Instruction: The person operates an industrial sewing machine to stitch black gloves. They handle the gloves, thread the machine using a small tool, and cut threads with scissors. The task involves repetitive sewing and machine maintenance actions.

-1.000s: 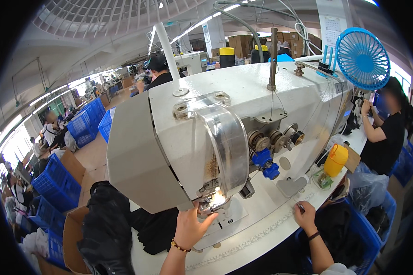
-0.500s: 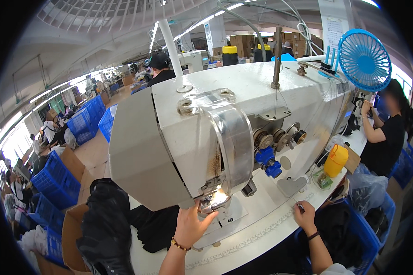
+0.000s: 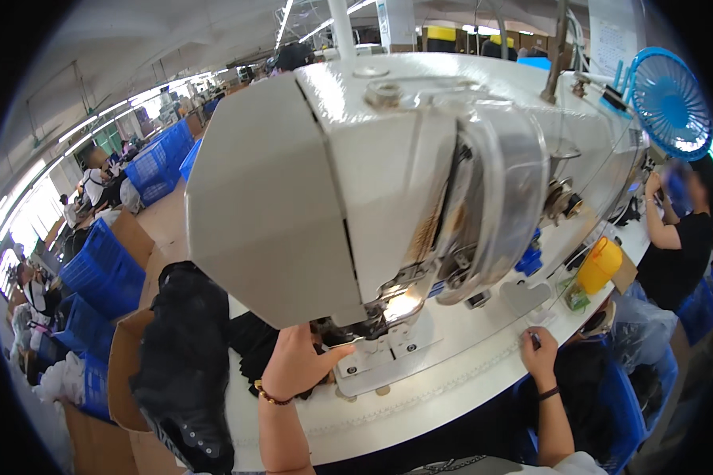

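Observation:
A large white sewing machine [image 3: 404, 182] fills the middle of the view, its lamp shining on the needle area [image 3: 400, 305]. Below the machine head, my left hand [image 3: 297, 364] reaches up beside the presser foot. Its thumb is stretched out apart from the fingers, whose tips are hidden behind the head. Black fabric [image 3: 253, 348] lies on the table left of that hand. My right hand [image 3: 540, 358] rests at the table's right front edge, closed around a small dark tool [image 3: 535, 340]; its exact kind is unclear.
A pile of black garments [image 3: 184, 356] hangs at the left by a cardboard box [image 3: 127, 372]. Blue crates [image 3: 103, 265] stand beyond it. On the right are a yellow bottle [image 3: 600, 265], a blue fan [image 3: 672, 103] and a co-worker [image 3: 673, 245] in black.
My view has moved left and closer to the machine head. My left hand has shifted left relative to the needle area, its thumb still apart. The right hand keeps its tool near the table edge.

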Demonstrator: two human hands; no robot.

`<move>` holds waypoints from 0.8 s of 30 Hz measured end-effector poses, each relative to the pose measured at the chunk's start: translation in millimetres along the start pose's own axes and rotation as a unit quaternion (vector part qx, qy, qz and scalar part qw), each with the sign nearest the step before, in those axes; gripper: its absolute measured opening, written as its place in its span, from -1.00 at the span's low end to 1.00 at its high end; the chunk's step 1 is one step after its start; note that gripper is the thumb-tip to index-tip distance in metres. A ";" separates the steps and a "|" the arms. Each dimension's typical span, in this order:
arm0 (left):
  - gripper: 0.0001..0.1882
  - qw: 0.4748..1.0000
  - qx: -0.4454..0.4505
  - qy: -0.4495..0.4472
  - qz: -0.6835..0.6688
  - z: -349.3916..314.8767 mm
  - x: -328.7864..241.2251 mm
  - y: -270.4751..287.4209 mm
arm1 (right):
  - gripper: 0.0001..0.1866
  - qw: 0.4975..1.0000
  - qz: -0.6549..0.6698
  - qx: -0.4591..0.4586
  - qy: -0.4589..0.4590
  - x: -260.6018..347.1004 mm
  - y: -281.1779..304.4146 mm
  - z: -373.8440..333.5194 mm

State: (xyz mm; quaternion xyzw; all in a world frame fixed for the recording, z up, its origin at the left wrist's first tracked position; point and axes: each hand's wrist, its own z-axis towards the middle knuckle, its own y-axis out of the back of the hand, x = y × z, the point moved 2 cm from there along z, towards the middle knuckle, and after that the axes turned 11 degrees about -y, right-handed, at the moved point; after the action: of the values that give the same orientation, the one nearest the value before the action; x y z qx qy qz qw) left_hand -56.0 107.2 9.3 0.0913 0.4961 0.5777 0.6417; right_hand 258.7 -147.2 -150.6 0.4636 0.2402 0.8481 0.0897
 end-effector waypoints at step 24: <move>-0.47 0.998 -0.009 -0.069 0.012 -11.9 -14.4 22.7 | -0.81 0.891 0.224 0.365 -0.153 204.6 -88.5 88.0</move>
State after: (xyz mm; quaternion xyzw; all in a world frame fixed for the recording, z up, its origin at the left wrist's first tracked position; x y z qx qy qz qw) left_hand -77.3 97.0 26.8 0.1313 0.4445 0.5817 0.6685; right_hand 212.1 34.9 -1.9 0.6295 0.4058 0.6168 -0.2420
